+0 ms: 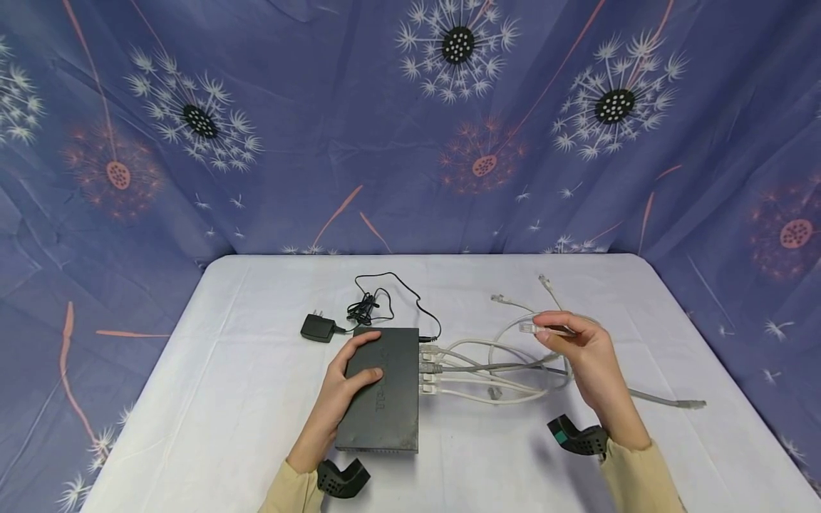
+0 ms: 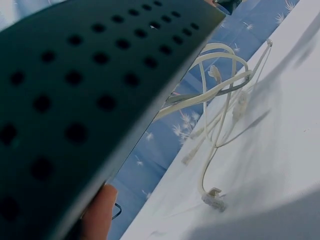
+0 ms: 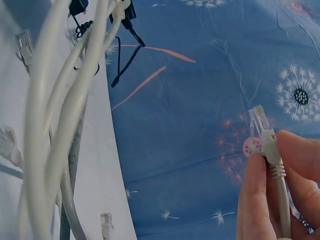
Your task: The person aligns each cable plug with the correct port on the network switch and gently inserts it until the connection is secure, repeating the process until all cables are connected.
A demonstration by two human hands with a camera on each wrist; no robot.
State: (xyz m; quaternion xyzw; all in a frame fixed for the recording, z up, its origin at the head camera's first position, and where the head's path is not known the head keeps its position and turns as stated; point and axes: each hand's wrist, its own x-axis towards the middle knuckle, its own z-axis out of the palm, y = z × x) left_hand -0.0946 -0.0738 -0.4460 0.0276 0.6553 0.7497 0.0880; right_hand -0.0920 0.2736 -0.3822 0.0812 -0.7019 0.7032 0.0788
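Observation:
My left hand (image 1: 335, 387) grips the left side of a black network switch (image 1: 393, 413), the thumb lying on its top face. In the left wrist view the switch's perforated side (image 2: 90, 85) fills much of the picture, with a fingertip (image 2: 100, 212) at its edge. Several Ethernet cables (image 1: 500, 397) run from the ports on the switch's right side. To the right, my right hand (image 1: 593, 360) pinches a grey-white Ethernet cable by its clear plug (image 3: 270, 142) between thumb and fingers, the plug's tip pointing away from the palm.
A black power adapter (image 1: 317, 328) lies behind and left of the switch, its bundled thin cord (image 1: 363, 309) leading to the switch's back right corner. Loose cable ends, one a grey plug (image 1: 689, 404), lie on the white table (image 1: 256, 399). A patterned blue cloth (image 1: 333, 178) hangs behind.

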